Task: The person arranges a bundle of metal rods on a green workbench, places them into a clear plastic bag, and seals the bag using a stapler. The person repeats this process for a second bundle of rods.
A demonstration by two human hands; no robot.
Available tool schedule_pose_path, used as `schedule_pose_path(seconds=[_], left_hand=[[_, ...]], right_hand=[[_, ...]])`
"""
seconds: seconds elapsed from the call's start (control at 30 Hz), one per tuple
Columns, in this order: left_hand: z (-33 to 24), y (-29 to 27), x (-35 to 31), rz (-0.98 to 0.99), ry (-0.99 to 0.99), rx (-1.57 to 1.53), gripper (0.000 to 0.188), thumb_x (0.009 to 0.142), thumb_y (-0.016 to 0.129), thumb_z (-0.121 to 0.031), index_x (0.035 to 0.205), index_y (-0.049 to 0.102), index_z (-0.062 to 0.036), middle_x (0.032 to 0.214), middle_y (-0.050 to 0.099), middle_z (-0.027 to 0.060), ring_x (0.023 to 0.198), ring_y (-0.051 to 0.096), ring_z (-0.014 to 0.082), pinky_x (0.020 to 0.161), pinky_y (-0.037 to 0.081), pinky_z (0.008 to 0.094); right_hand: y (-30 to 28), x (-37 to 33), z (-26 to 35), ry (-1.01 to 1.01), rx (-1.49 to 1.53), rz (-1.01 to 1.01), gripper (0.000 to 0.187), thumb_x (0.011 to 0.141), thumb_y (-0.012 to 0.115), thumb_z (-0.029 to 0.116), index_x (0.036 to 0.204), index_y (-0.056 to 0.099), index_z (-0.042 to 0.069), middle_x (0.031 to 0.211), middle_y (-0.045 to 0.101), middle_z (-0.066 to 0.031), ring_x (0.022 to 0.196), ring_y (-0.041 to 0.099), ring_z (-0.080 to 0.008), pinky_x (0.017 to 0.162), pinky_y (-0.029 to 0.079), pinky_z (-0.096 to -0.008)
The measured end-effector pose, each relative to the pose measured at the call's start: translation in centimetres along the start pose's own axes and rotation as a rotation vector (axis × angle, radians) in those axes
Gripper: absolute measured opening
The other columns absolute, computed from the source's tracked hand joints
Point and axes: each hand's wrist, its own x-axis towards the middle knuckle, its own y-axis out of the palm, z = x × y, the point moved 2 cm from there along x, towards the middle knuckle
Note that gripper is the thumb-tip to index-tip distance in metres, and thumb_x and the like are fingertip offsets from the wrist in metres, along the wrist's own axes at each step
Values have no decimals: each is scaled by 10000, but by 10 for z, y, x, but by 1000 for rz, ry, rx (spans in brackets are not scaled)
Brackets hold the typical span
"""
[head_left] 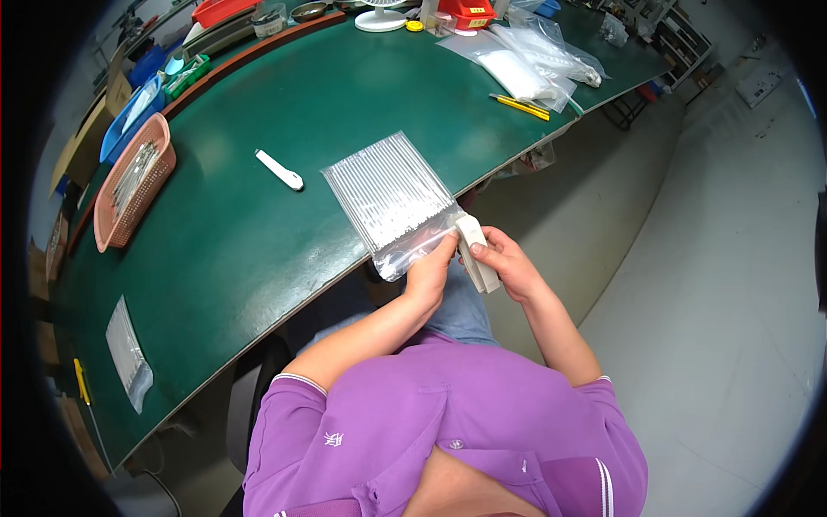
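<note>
A flat clear plastic bag (396, 194) of thin silvery rods in a tight row lies over the table's front edge, its loose lower flap hanging past it. My left hand (429, 274) is closed on that flap, fingers pinching the film. In my right hand (510, 265) is a white hand-held bag sealer (478, 257), gripped along its length. The sealer's upper end meets the right corner of the flap, close to my left fingertips. Whether the film sits between its jaws is hidden.
A white slim tool (278, 170) lies on the green table (284, 95). Left are a pink basket (159, 168) of metal parts, a smaller rod bag (127, 353) and a yellow-handled screwdriver (82, 379). A yellow cutter (521, 107) and plastic bags (517, 69) lie far right.
</note>
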Motion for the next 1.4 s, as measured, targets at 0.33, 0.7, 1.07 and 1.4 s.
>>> schedule_pose_path(seconds=[0.33,0.7,1.07,1.4], left_hand=[[-1,-4,0,42,-40,-35,111,892,672,-205,836,616,-127,714,516,-57,635,421,54,573,340,236],[3,-10,-1,82,-66,-30,142,897,678,-237,830,609,-133,704,493,-62,640,398,55,583,324,235],[6,-1,2,153,-166,-90,258,909,656,-323,1055,661,-111,1002,640,-8,981,558,103,821,420,292],[15,6,8,132,-207,-114,376,898,644,-321,1198,622,-95,1099,643,18,959,581,113,846,417,285]], right_hand=[[3,6,13,7,-26,6,465,893,682,272,1213,510,-17,1030,638,-77,941,613,-135,830,476,-269],[5,6,6,11,49,-60,413,856,714,241,1136,555,-17,957,650,-83,844,634,-141,767,495,-264],[4,12,-5,-35,107,-128,363,818,717,202,1085,580,-2,929,646,-62,828,605,-120,763,477,-254],[3,13,-11,-47,50,-100,370,833,706,197,1120,553,21,997,637,-69,873,613,-129,794,494,-261]])
